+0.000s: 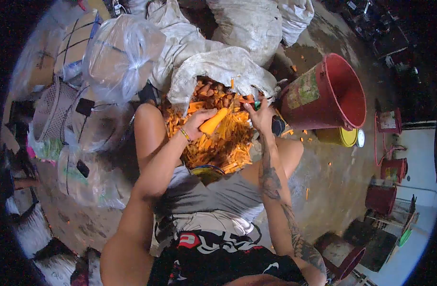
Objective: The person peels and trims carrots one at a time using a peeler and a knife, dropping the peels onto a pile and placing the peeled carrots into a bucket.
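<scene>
An orange root piece (213, 121) is grasped by the left hand (197, 122), projecting to the far right of the grip. A green item (257, 103), its kind unclear, is apparently clasped in the right hand (262, 117), apart from the piece. Peeling is judged to be in hand; a steadied piece would be called for. Orange scraps (213, 148) are heaped below, a white sack (218, 62) beyond.

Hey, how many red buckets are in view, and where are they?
5 visible: a big bucket right of your right hand; an upper bucket, middle bucket and lower bucket at far right; a corner bucket at bottom right. Others may be hidden.
</scene>
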